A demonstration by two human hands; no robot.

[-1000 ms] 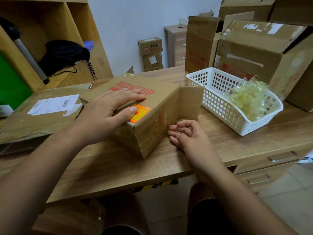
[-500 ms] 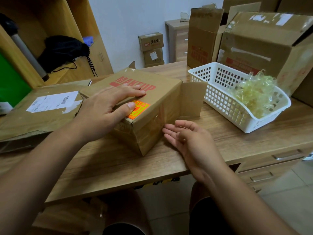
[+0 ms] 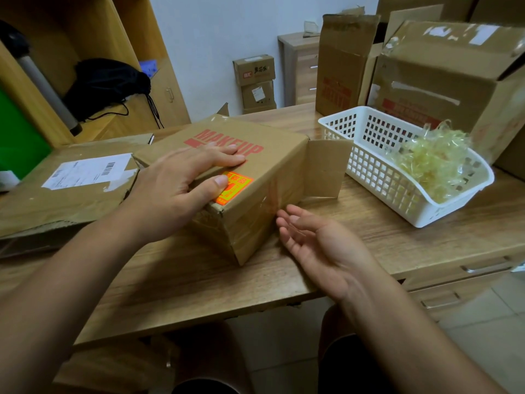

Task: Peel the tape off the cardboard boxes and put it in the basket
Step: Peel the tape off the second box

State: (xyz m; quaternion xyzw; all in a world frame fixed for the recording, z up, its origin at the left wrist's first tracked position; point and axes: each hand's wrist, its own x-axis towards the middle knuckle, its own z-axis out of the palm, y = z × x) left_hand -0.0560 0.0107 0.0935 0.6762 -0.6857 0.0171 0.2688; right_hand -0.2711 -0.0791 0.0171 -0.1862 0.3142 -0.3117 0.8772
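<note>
**Base:** Surface?

**Me:** Wood-grain desk (image 3: 199,280), with drawers (image 3: 483,268) under its right end and a pale tiled floor (image 3: 488,336) below. I see one box (image 3: 278,155) near the middle, printed MAKEUP. One flap stands open toward the white basket (image 3: 377,180) just to its right.

**Base:** Hands?

**Me:** Left hand (image 3: 181,189) lies flat on the box top, fingers straight and close together, thumb set apart on an orange sticker (image 3: 237,183). Right hand (image 3: 315,245) is palm up beside the box's near side, fingers straight and slightly spread, holding nothing. I cannot tell whether the tips touch the cardboard.

**Base:** Tape?

**Me:** Clear tape (image 3: 267,206) bands that near side. A wad of peeled tape (image 3: 431,163) sits in the basket's right end.

**Base:** Room?

**Me:** Flattened carton (image 3: 56,206) with a white label (image 3: 88,173) on the desk at left. Big cartons (image 3: 443,78) behind the basket. Wooden shelf unit (image 3: 93,32) at left holds a black bag (image 3: 105,83). Pale wall (image 3: 227,29) at back, with two small boxes (image 3: 255,81) stacked against it and a cabinet (image 3: 301,66) beside them.
</note>
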